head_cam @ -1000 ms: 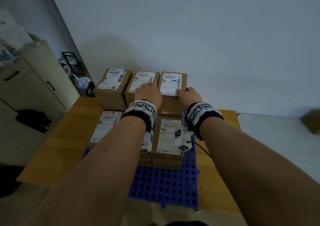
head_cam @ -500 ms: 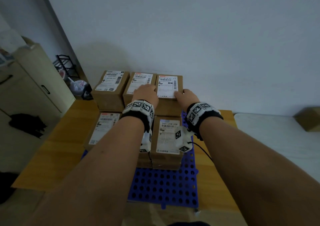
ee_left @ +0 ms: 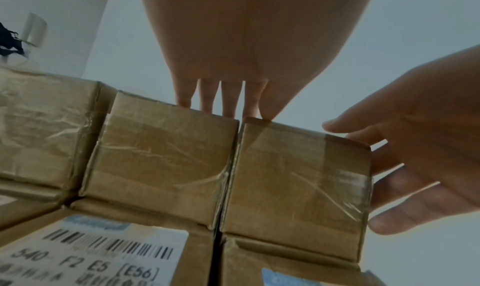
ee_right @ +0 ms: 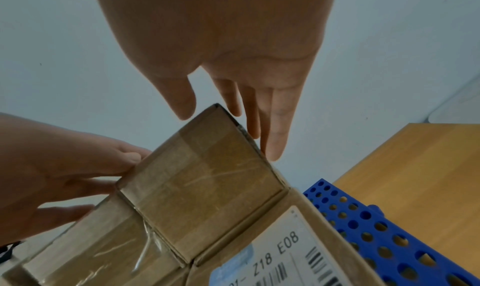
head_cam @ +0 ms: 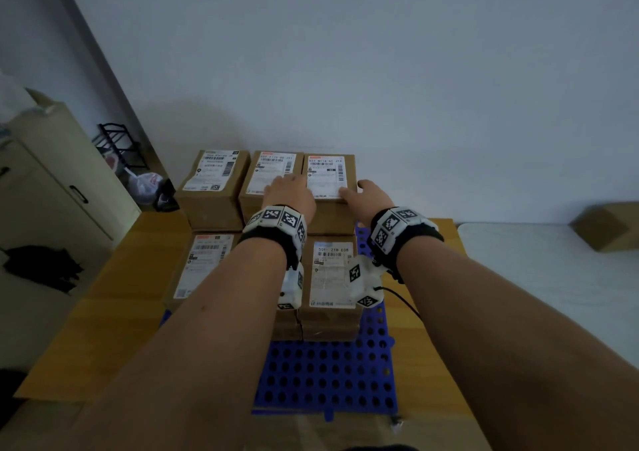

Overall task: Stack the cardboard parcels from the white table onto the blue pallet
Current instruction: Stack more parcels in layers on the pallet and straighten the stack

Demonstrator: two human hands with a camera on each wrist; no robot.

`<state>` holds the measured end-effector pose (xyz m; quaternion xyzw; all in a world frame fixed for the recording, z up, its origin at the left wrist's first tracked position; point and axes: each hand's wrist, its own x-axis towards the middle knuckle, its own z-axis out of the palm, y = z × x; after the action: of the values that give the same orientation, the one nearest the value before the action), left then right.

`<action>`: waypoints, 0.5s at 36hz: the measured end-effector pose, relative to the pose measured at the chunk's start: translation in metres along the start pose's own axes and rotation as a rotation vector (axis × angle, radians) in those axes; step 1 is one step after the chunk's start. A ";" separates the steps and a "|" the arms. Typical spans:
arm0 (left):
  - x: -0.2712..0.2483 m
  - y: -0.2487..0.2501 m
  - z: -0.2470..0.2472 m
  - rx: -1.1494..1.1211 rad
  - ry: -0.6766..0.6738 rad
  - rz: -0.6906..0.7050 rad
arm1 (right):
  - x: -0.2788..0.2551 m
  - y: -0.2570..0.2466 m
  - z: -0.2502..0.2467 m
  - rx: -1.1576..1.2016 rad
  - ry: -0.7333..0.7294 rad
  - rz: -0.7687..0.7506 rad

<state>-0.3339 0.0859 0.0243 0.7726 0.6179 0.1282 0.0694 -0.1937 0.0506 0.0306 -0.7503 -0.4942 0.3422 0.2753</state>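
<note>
Brown cardboard parcels with white labels stand stacked on the blue pallet (head_cam: 328, 374). The back right parcel (head_cam: 330, 174) sits on the upper layer, flush against the middle back parcel (head_cam: 269, 170). My left hand (head_cam: 288, 188) lies flat, with straight fingers (ee_left: 223, 99) on the top edge by the seam between these two parcels. My right hand (head_cam: 361, 191) stands beside the back right parcel (ee_right: 202, 177). Its thumb is over the top corner and its straight fingers (ee_right: 275, 126) run along the right face. Neither hand grips anything.
A third back parcel (head_cam: 214, 181) and lower front parcels (head_cam: 332, 278) fill the pallet's far part. The pallet lies on a wooden platform (head_cam: 103, 312). To the right, the white table (head_cam: 553, 278) bears one more parcel (head_cam: 608, 226). A cabinet (head_cam: 52, 191) stands on the left.
Both hands have stayed at the back right parcel, which keeps its place. The right fingers have straightened a little beside it.
</note>
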 end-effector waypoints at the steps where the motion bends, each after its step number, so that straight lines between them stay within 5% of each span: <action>1: 0.000 0.000 -0.001 0.008 -0.016 -0.001 | -0.002 0.000 0.001 0.015 -0.001 0.002; 8: -0.004 -0.005 -0.013 0.008 -0.153 0.055 | -0.006 -0.003 0.002 0.043 0.041 0.007; 18: -0.004 -0.010 -0.019 0.018 -0.108 0.108 | -0.001 0.000 0.003 0.022 0.088 -0.032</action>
<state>-0.3500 0.0831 0.0392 0.8111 0.5719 0.0845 0.0884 -0.1964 0.0496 0.0294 -0.7535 -0.4898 0.3098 0.3104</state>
